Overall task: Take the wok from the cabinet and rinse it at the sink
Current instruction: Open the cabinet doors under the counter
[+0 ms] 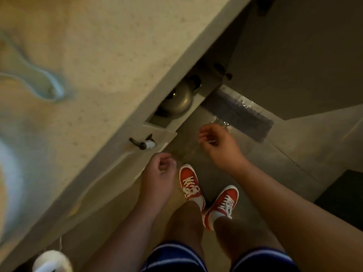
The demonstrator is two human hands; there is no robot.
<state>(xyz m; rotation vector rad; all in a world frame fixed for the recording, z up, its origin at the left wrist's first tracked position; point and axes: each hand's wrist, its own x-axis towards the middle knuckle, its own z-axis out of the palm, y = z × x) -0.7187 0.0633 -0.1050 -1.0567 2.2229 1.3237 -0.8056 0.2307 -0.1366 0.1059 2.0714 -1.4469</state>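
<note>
I look straight down past the pale counter (102,55) at an open cabinet (170,118) under it. Inside sits a rounded grey metal pan, likely the wok (180,101), with dark cookware behind it. My left hand (159,173) hangs loosely curled and holds nothing, just in front of the shut cabinet door with the dark handle (141,143). My right hand (218,144) is open with bent fingers, a short way in front of the cabinet opening and apart from the wok.
The open cabinet door (294,55) stands out at the upper right. A dark ribbed mat (241,112) lies on the floor beside it. My red sneakers (208,195) stand on the grey floor. A white round object (53,260) sits at the bottom left.
</note>
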